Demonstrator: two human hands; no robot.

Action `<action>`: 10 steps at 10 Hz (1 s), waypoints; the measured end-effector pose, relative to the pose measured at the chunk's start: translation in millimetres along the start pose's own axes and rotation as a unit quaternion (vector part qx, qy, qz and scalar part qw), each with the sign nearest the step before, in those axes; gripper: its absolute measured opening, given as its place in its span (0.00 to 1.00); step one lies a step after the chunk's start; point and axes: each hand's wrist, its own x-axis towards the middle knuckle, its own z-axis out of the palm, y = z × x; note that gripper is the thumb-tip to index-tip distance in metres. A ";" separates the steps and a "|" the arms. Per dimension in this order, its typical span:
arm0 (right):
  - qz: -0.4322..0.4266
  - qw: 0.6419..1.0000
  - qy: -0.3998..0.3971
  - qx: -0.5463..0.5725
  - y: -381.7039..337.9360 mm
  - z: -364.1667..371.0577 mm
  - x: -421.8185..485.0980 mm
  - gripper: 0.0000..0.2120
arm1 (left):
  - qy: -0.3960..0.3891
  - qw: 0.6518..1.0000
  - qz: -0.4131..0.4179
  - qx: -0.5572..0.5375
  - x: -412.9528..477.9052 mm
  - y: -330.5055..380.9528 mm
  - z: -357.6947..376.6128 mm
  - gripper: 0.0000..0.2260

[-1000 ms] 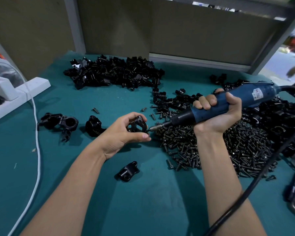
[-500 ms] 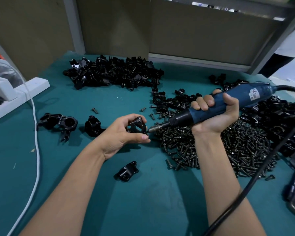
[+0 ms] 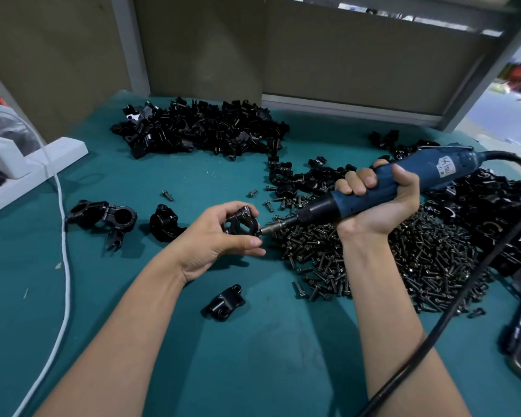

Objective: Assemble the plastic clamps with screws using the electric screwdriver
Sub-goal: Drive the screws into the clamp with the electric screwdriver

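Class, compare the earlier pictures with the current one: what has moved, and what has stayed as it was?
The electric screwdriver in the right hand has eased slightly left, its bit staying at the clamp. The left hand keeps hold of the clamp. Nothing was taken or released; the screw pile is unchanged.

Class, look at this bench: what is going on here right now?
A person is screwing a black plastic clamp together. The left hand holds it just above the teal table, while the right hand presses the blue electric screwdriver tip against its side. A screw pile lies beneath the driver.
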 end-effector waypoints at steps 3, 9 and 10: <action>0.002 1.000 -0.005 0.000 -0.3 0.4 -0.2 0.06 | 0.005 1.000 -0.004 0.013 -0.5 -0.8 1.0 0.24; 0.002 1.000 0.001 0.009 0.7 2.0 -1.8 0.06 | -0.004 0.999 0.019 0.030 1.7 -3.6 -2.9 0.22; 0.002 1.000 0.006 0.008 0.5 2.9 -2.4 0.06 | -0.004 1.000 0.020 0.024 0.0 -2.0 -1.5 0.21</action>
